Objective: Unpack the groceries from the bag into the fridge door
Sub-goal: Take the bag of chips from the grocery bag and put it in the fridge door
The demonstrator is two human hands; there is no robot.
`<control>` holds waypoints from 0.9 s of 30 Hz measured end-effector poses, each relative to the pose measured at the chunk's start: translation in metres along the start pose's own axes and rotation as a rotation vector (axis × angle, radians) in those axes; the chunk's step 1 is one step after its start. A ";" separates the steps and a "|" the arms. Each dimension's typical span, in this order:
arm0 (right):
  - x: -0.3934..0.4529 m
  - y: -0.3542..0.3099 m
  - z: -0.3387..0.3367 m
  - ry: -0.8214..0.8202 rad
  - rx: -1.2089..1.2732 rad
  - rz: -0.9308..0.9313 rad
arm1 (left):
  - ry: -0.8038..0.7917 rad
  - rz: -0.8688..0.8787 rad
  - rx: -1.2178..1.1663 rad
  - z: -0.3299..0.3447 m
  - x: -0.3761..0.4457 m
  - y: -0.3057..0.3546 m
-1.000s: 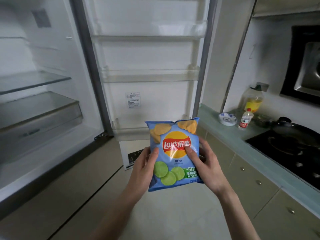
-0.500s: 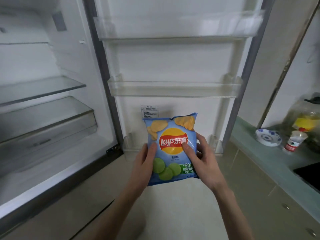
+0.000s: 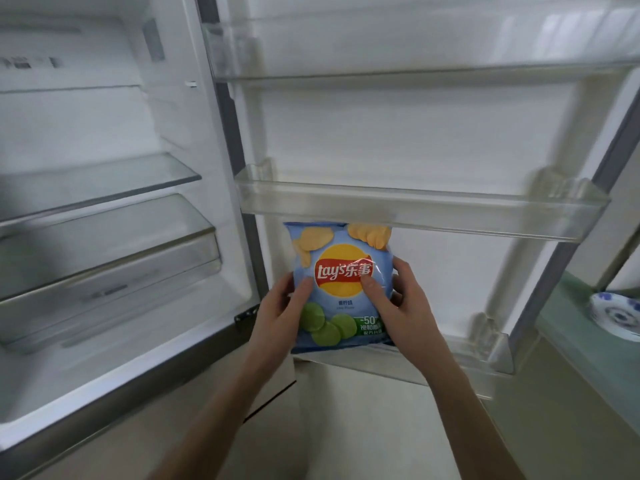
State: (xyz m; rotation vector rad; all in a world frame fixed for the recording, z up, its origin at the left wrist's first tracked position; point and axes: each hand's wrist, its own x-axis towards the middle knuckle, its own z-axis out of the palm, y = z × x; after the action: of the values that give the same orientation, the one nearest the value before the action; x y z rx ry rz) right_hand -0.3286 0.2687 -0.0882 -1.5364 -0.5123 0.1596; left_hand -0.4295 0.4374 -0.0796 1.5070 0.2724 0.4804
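A light blue bag of Lay's chips is held upright between both hands, just in front of the open fridge door. My left hand grips its left edge, thumb on the front. My right hand grips its right edge, thumb on the logo. The bag's top sits right under the middle door shelf, a clear plastic bin. Its bottom hangs over the left part of the lowest door shelf. A third clear shelf runs higher up on the door. The grocery bag is out of view.
The fridge interior on the left has a glass shelf and a drawer below it. At the right, a green countertop carries a blue-and-white dish. Pale floor tiles lie below my arms.
I have come closer to the fridge door, which now fills the view. Both hands carried the chip bag forward and up, from over the floor to just above the lowest door shelf.
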 end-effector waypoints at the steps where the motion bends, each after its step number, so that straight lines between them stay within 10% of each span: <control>1: 0.005 0.001 0.002 0.010 -0.008 -0.008 | -0.004 0.008 0.012 -0.002 0.006 0.000; 27: 0.029 0.053 0.013 -0.082 -0.230 0.163 | 0.050 0.021 0.531 -0.025 0.051 -0.061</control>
State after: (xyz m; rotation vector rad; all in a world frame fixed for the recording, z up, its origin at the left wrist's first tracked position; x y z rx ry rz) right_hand -0.2963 0.2947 -0.1336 -1.8027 -0.4824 0.2995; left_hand -0.3882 0.4829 -0.1350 2.0172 0.4482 0.4851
